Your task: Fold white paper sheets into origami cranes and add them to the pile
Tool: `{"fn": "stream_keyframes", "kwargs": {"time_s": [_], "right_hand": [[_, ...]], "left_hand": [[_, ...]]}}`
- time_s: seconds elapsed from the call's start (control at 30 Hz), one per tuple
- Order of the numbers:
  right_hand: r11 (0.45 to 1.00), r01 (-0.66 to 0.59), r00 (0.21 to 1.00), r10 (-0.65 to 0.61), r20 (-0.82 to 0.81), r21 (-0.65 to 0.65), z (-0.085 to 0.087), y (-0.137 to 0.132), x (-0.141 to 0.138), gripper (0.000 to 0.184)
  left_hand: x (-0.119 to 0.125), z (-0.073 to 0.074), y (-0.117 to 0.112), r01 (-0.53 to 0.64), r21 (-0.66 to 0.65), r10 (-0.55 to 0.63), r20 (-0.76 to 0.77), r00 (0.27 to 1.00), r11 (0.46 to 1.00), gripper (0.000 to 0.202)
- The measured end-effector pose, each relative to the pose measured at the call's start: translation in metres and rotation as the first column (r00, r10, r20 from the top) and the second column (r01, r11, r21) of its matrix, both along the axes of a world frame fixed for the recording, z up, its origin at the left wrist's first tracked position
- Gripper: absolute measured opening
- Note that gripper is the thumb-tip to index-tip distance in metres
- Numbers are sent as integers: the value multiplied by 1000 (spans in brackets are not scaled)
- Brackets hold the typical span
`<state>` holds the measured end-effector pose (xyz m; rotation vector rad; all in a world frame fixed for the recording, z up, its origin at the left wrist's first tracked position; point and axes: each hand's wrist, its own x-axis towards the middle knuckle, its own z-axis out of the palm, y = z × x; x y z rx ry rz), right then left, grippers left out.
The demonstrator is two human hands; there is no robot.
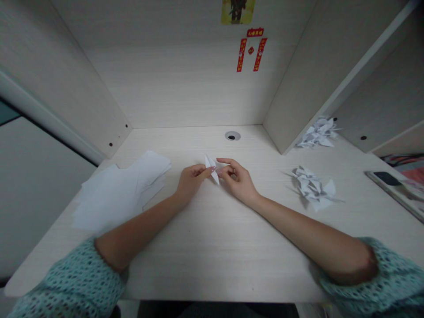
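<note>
A small piece of folded white paper (209,162), narrow and pointed at both ends, is held up over the middle of the desk. My left hand (192,177) pinches it from the left, thumb in front. From the other side my right hand (239,180) grips its right edge between thumb and a bent finger, with the index finger stretched out above. To the left lies a spread stack of white paper sheets (112,194). A heap of folded paper pieces (313,187) with pointed tips rests to the right of my right hand.
Another heap of folded paper (318,132) sits farther back, beside the upright partition (298,84). A phone (387,178) lies on a flat pale object at the far right. Behind my hands is a round cable hole (232,136) in the desk; red stickers (241,55) mark the back panel.
</note>
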<state>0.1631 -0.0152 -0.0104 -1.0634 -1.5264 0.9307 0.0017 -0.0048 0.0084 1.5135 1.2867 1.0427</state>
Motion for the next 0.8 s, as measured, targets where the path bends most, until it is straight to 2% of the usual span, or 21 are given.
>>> {"fn": "stream_keyframes", "kwargs": {"time_s": [0.1,0.23,0.57,0.8], "right_hand": [[997,5,998,0,56,-74,-1,0,0,33],[995,13,993,-2,115,-97,-1,0,0,36],[993,-58,989,72,128,-106,1,2,0,40],[987,-80,988,97,117,-136,5,0,0,40]], "left_hand": [[1,2,0,-22,10,21,30,999,1000,34],[4,3,-1,10,-2,-10,94,995,1000,36],[1,2,-2,-55,35,53,58,997,998,42],[1,3,-3,-14,29,11,122,992,999,37]]}}
